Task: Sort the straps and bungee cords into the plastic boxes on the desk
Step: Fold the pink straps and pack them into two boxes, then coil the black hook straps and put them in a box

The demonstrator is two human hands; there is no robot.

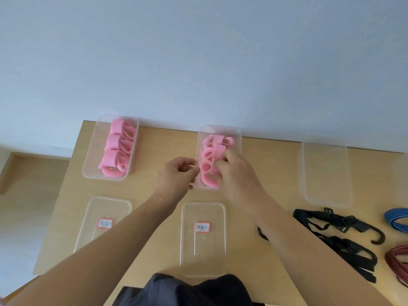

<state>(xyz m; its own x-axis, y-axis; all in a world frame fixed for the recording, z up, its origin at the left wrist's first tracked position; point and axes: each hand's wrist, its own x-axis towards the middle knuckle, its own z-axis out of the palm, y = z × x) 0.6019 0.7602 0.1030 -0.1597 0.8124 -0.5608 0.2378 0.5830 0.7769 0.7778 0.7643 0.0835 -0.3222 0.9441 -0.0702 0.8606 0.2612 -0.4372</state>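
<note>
Under right hand (234, 173), half-hidden pink strap (218, 151)

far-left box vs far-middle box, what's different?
The far-left box holds rolled pink straps in a neat row; the far-middle box holds a looser jumble. No hand is at the far-left box; the right hand grips a pink strap in the far-middle box. Both are clear, rectangular and lidless.

Plain office (wooden desk (159, 140), pale wall (198, 62))
</note>
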